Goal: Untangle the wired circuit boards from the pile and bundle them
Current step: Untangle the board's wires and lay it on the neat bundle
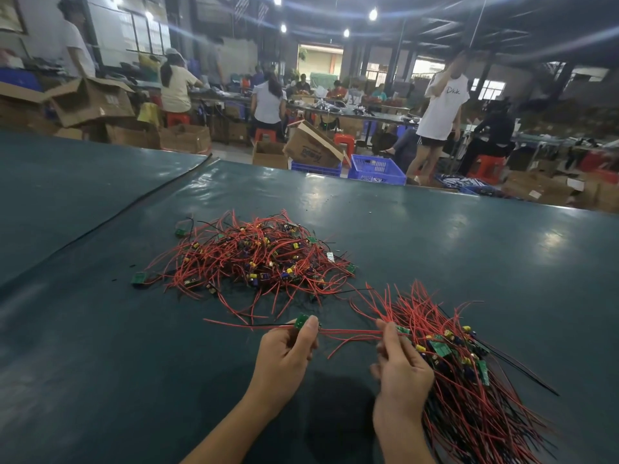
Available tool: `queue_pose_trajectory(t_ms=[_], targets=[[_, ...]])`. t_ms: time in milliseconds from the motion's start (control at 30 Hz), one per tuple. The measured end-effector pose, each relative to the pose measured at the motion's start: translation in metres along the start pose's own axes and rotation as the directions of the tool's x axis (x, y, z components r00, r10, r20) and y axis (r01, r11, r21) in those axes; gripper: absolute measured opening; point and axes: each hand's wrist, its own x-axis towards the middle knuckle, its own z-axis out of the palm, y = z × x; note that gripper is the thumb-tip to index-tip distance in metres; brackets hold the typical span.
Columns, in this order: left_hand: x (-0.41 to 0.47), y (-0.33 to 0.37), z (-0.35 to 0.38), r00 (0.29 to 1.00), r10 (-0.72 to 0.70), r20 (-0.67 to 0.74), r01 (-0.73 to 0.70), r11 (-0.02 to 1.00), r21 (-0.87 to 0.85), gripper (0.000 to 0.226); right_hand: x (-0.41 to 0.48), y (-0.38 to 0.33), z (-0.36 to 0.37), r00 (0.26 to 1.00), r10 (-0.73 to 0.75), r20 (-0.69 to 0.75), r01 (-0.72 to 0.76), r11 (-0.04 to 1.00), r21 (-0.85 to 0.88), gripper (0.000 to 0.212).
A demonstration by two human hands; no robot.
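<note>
Head view, near to far. Two bare forearms enter from the lower edge over a dark green table (100, 346).

The left hand (288, 349) is curled, thumb and forefinger pinching a small green board (300, 321) held just above the tabletop. One red and one black lead trail left from it. More red wires (351, 333) run from the board across to the right hand (402, 366). That hand has its thumb and forefinger closed on those wires and its other fingers loosely bent. A second board (403, 329) lies just beside the fingertips; whether they touch it cannot be told.

Right of that hand lies the bundle (469, 386). Its red wires are roughly parallel and fan out at both ends. Green boards with yellow and blue parts are gathered at its middle, and a few black leads (522, 375) project to the right.

Beyond the hands, near the table's centre, sits the pile (254, 259), a tangled heap of red wires, boards and yellow parts. Its near strands reach close to the bundle's far tips. Stray boards (138, 278) lie at its left edge. A black cord (134, 202) crosses the table diagonally on the left.

Past the far edge are blue crates (375, 169), cardboard boxes (311, 147) and red stools (345, 142). Further back, people (442, 108) stand or sit at other benches.
</note>
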Motion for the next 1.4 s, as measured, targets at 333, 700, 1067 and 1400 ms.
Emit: queue_pose_trajectory(t_ms=[333, 700, 1067, 1400], targets=[[0.004, -0.006, 0.0, 0.997, -0.055, -0.058, 0.048, 0.991, -0.124, 0.045, -0.012, 0.004, 0.003, 0.995, -0.045, 0.088, 0.046, 0.999, -0.019, 0.024], [-0.003, -0.009, 0.007, 0.988, 0.012, 0.153, -0.013, 1.0, 0.005, 0.04, -0.034, 0.016, 0.016, 0.938, -0.004, 0.347, 0.068, 0.983, -0.173, 0.028], [0.003, 0.0, 0.0, 0.995, -0.051, 0.08, 0.056, 0.997, -0.061, 0.042, 0.001, -0.005, -0.005, 0.999, -0.028, -0.042, 0.027, 1.0, -0.01, 0.033], [0.0, 0.002, -0.001, 0.972, -0.051, 0.23, 0.099, 0.974, -0.202, 0.017, -0.023, 0.004, 0.005, 0.952, 0.085, 0.294, -0.042, 0.988, -0.15, 0.047]])
